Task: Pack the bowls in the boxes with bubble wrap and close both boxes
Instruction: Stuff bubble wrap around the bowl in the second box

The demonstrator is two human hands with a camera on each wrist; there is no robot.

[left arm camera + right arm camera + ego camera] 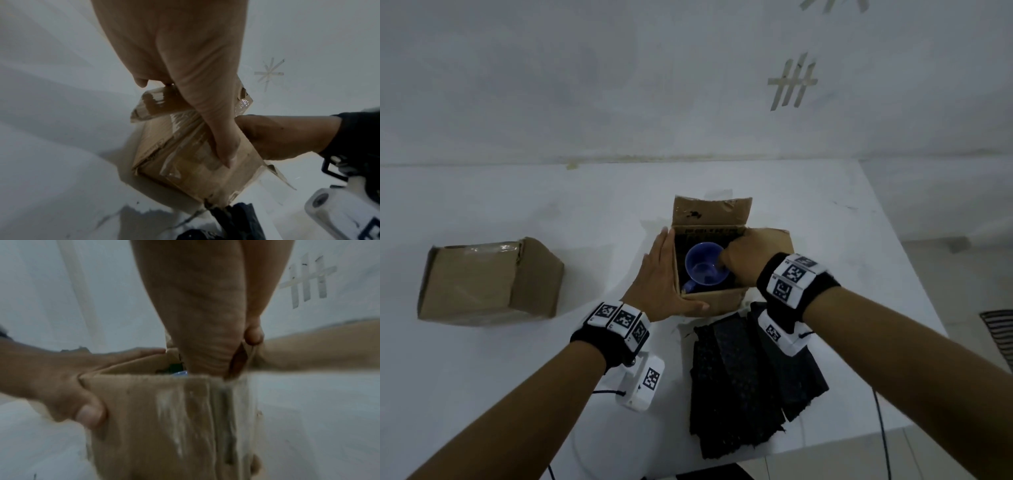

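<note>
An open cardboard box (719,301) stands mid-table with its far and right flaps up or spread. Inside it lies a blue bowl (703,265), mouth up, on dark padding; only a sliver of the bowl (180,374) shows in the right wrist view. My left hand (664,274) lies flat against the box's left wall, with the thumb across the front face (88,417). My right hand (739,263) straddles the right wall. Its thumb (205,337) reaches down inside beside the bowl's rim, and a curled fingertip (254,335) sits outside at the flap fold. A stack of black bubble wrap (743,377) lies just in front.
A second cardboard box (489,281) lies at the left of the white table (482,377), taped and apart from my hands. The wall runs close behind the open box. The table's right edge and a hanging cable (880,428) are near my right forearm.
</note>
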